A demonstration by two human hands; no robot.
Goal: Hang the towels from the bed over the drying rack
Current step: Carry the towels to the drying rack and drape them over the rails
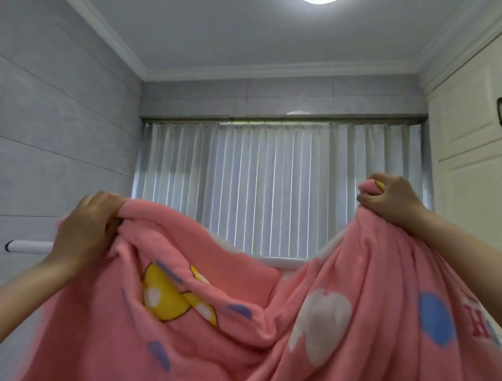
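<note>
A large pink towel [244,312] with yellow, white and blue cartoon shapes is held up and spread wide in front of me. My left hand [87,228] grips its upper left corner, and my right hand [391,198] grips the upper right corner a little higher. The top edge sags between both hands. A white bar of the drying rack [28,247] pokes out at the left behind my left hand, and a short stretch of white bar [282,263] shows in the dip of the towel. The bed is hidden.
A window with grey-white pleated curtains [271,185] fills the far wall. A grey panelled wall [59,130] runs along the left. Cream cabinet doors [467,130] stand on the right. A ceiling lamp [319,1] is overhead.
</note>
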